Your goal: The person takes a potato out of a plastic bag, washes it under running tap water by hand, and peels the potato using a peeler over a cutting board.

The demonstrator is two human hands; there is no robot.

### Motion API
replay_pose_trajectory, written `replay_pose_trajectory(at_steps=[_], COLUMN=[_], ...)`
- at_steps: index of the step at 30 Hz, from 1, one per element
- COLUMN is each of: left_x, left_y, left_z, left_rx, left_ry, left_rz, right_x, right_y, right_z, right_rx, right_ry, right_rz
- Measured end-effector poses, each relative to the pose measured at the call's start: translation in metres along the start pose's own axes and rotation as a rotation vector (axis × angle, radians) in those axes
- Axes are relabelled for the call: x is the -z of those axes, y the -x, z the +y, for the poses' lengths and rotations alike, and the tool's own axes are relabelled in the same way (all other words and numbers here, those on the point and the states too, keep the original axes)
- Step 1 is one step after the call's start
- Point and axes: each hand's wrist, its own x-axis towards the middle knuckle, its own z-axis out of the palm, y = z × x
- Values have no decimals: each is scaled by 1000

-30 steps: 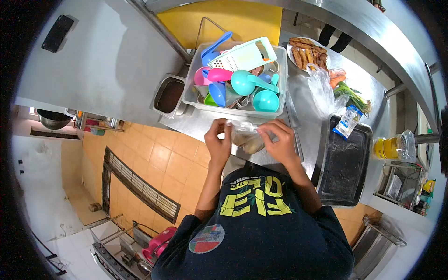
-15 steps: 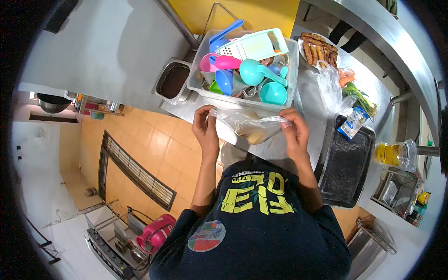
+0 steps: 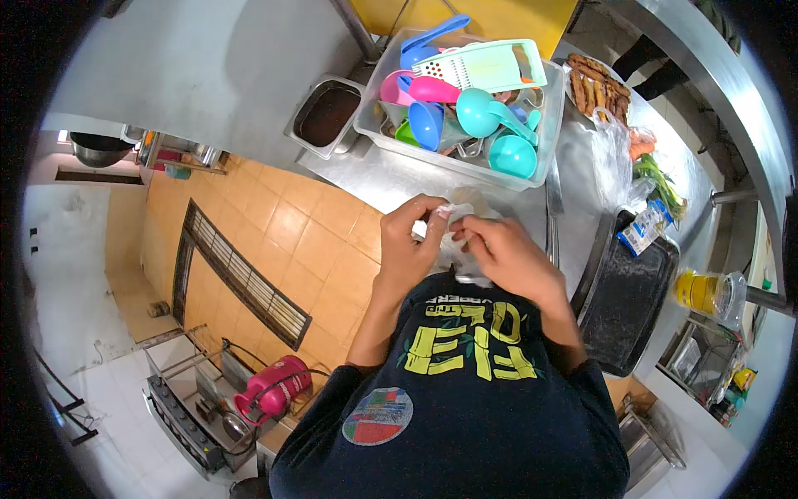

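Clear plastic bag [image 3: 455, 254], bunched between the two hands, in front of the dark shirt [image 3: 482, 441] and at the near side of the metal surface [image 3: 573, 190]. Left hand [image 3: 411, 237]: fingertips pinching the bag. Right hand [image 3: 509, 258]: fingertips likewise, just beside the left. Far of the hands: plastic tub [image 3: 445, 164] holding scoops [image 3: 478, 114] and a pale green grater [image 3: 478, 68]. Left of the tub: metal pan [image 3: 309, 147], dark contents. Right: black tray [image 3: 628, 312], a packet [image 3: 642, 228] at its far end.
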Motion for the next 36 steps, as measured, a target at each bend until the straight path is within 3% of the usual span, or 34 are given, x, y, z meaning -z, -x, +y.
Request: replay_pose_trajectory(at_steps=[3,6,9,12,15,16,19,22,25,27,29,34,36], left_x=[-3,-8,-11,-5,2,4,8,3,-3,-7,-5,-23,-28], left_y=[5,7,6,7,9,9,12,9,7,4,3,3,7], left_z=[-1,-8,-11,-14,-21,-17,-20,-18,-18,-18,-16,-6,-18], left_rx=[143,184,172,251,239,255,245,253,215,173,-127,-128,-164], left_ry=[57,92,64,68,90,86,134,109,15,-75,-317,-381,-552], left_rz=[18,45,96,142,165,169,158,140,99,56,-123,-469,-603], right_x=[-30,-62,-83,-88,-69,-48,-7,18,17,22,21,22,22], right_y=[-14,-35,-49,-61,-47,-42,-15,3,21,32,38,43,44], right_z=[35,92,94,118,129,81,22,23,44,54,68,56,55], right_rx=[-74,152,-89,-129,198,-13,28,101,102,39,61,22,6], right_ry=[580,643,216,487,704,754,474,12,-636,-781,-894,-1184,-1237], right_rz=[-118,-25,77,-9,-6,-91,39,17,104,110,131,192,263])
